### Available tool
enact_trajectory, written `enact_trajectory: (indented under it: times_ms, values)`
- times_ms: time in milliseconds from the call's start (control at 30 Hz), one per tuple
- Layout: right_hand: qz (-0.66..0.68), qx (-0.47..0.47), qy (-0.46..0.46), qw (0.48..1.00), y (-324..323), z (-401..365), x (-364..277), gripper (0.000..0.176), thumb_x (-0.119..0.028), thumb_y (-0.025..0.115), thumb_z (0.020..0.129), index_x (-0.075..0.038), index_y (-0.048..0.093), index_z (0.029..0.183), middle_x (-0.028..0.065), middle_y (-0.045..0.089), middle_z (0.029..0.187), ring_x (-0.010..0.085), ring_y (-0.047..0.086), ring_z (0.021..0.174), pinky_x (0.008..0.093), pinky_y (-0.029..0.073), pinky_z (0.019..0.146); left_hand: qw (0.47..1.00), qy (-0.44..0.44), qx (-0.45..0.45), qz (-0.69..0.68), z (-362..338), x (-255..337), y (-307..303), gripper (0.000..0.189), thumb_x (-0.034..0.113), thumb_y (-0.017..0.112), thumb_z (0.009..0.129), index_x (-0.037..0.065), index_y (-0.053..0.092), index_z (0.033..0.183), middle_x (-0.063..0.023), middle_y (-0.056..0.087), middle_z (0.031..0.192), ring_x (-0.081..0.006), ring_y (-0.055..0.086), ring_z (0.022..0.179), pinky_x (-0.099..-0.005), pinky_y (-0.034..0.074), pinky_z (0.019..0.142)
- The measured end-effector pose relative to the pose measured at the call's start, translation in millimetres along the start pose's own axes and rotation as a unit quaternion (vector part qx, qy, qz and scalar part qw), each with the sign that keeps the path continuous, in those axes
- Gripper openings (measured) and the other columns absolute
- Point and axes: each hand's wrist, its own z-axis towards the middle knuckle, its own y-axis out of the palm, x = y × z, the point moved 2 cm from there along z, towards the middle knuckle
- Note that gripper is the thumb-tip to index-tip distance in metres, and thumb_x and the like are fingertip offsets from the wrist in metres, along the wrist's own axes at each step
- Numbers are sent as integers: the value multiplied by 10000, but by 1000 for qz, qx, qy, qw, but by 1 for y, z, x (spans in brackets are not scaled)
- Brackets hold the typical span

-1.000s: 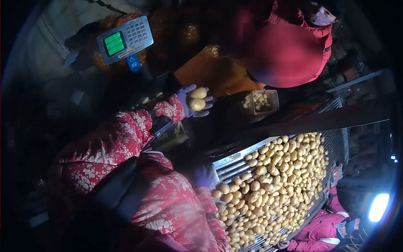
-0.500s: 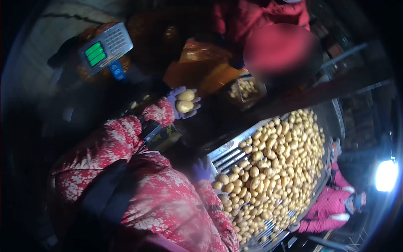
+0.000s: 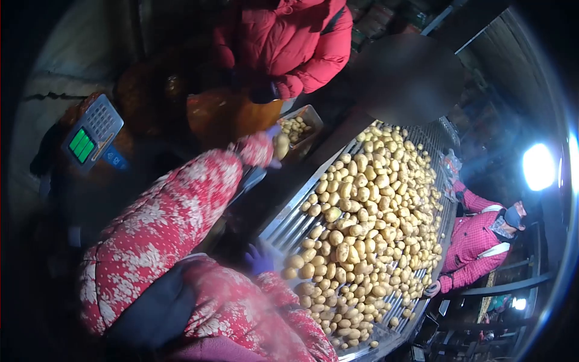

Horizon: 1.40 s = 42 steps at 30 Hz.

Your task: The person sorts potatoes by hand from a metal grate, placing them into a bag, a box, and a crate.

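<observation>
My left hand point(image 3: 274, 131), in a purple glove, reaches beside a plastic crate point(image 3: 318, 122) of small potatoes. Its fingers curl around pale potatoes point(image 3: 281, 145), partly hidden by the hand and sleeve. My right hand point(image 3: 259, 260), also gloved in purple, is at the near edge of a slatted metal sorting table point(image 3: 278, 234). Its fingers are spread and hold nothing. Beside it, a large heap of potatoes point(image 3: 368, 223) covers much of the slats.
A digital scale display point(image 3: 93, 130) with a lit green screen stands at the left. A person in a red coat point(image 3: 286, 42) is beside an orange bag point(image 3: 226, 114). Across the table is a person in a pink checked jacket point(image 3: 473, 244). A bright lamp point(image 3: 538, 167) shines at the right.
My left hand, which lay palm up with two potatoes, has moved to the crate and turned. The view has swung, shifting the scale and table leftward. My right hand stays by the table edge.
</observation>
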Motion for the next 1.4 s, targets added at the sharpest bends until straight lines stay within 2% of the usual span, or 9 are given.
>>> enact_trajectory:
  times_ms: [267,500,667,733,900,1000,1033,1133,1400]
  values:
    - [-35,-69,-38,996,27,-5,3,646,-420,680,709,-202,546,1303,113,384,1485,417,272,1390,578,307,1052,985,-148,26,-87,-19,-57,158,691,393,673,818,94,414,1384,-233,509,1312,-362,521,1181,-432,404,1017]
    - [79,55,-118,988,-33,-2,-21,356,-258,710,657,-127,644,981,143,569,1159,392,470,1177,535,380,958,978,-197,-2,65,-127,-112,214,784,400,673,793,91,358,1441,-296,484,1332,-449,479,1230,-466,394,1044]
    - [-61,-109,314,941,-150,-7,44,408,-304,689,761,-103,617,1108,127,616,1045,395,538,1107,475,464,863,974,-166,-21,152,-130,-105,209,728,416,611,845,67,345,1427,-336,449,1348,-476,459,1237,-490,400,1036]
    - [-184,272,231,916,-179,-37,74,553,-386,689,771,-112,572,1237,174,572,1185,421,493,1170,522,421,937,972,-168,-27,160,-127,-105,208,721,423,595,856,64,340,1427,-345,435,1357,-478,454,1242,-493,395,1039]
    - [-232,171,418,862,-166,-30,146,790,-643,603,775,-188,451,1402,175,438,1396,455,323,1333,636,179,1087,967,-177,-28,180,-131,-91,203,705,449,561,878,50,345,1417,-348,424,1365,-476,433,1261,-487,378,1056]
    - [-198,131,388,891,-156,-14,132,793,-659,575,776,-226,424,1423,177,438,1401,430,308,1353,692,122,1068,967,-175,-24,185,-132,-85,200,696,448,571,875,48,360,1405,-343,450,1339,-471,460,1234,-485,395,1039]
    - [-197,61,329,921,-174,-1,114,756,-634,590,772,-222,459,1393,171,453,1385,416,323,1341,669,150,1077,967,-175,-24,184,-132,-84,200,693,447,574,874,48,365,1401,-342,459,1329,-471,469,1223,-485,401,1032]
    - [-218,186,196,938,-163,25,117,603,-542,633,772,-208,559,1269,124,552,1260,385,439,1238,595,299,1019,970,-161,-14,180,-134,-88,202,682,441,590,866,46,383,1382,-339,489,1291,-476,503,1173,-491,428,995]
    - [-204,-92,329,917,-195,121,166,376,-338,650,798,-199,611,1144,129,646,1068,293,601,1037,465,417,891,967,-152,-3,205,-133,-91,202,692,447,598,858,55,384,1387,-341,472,1310,-480,512,1158,-494,439,980]
